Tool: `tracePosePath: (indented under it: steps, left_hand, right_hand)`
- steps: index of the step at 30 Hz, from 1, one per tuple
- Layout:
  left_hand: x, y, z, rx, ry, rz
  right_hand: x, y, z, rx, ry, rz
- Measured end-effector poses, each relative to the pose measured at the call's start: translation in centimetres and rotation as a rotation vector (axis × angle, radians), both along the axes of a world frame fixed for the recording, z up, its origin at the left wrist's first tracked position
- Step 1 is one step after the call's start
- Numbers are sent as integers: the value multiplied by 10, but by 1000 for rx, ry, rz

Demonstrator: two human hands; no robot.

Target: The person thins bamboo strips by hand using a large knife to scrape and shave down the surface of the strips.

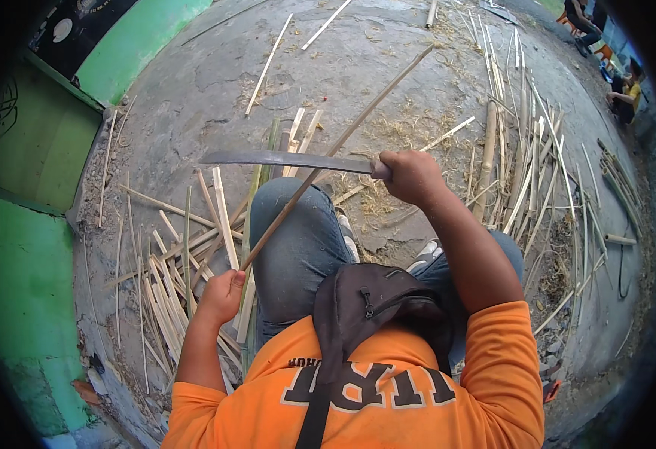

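Note:
My left hand point(223, 296) is closed round the near end of a long bamboo strip point(358, 123), which slants up and away to the right past my left knee. In my right hand point(413, 176) is the handle of a machete point(290, 159). Its long blade points left and crosses the strip above my knee; whether the edge touches the strip I cannot tell. Beneath my left hand and beside my left leg lies a loose pile of split bamboo strips point(165, 299), some pale, some green.
More bamboo poles and strips point(522, 161) lie in a heap to the right. Curled shavings point(395, 142) litter the concrete floor ahead. A green wall point(25, 277) stands close on the left. Two people point(627, 93) sit at the far right. A dark bag point(376, 307) hangs across my front.

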State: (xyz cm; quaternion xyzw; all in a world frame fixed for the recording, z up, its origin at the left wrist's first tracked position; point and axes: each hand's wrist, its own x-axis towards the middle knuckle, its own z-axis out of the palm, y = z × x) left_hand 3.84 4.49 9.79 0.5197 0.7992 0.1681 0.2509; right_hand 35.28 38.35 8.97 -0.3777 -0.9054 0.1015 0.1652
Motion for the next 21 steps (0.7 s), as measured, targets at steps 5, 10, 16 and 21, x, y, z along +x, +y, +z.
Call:
tracePosePath:
  steps: [5,10,16,21]
  left_hand:
    - [-1,2,2,-51,-7,4]
    - [0,-2,-8,-15,-5,11]
    - [3,4,3,-25,-5,26]
    - [4,-2,-4,-37,-34,39]
  right_hand:
    - [1,5,-7,-11,13,19]
    - [-16,-23,-7,-50,93,97]
    - [-14,-11,-8,-13,29,73]
    - [-19,-24,-10,-8,67,92]
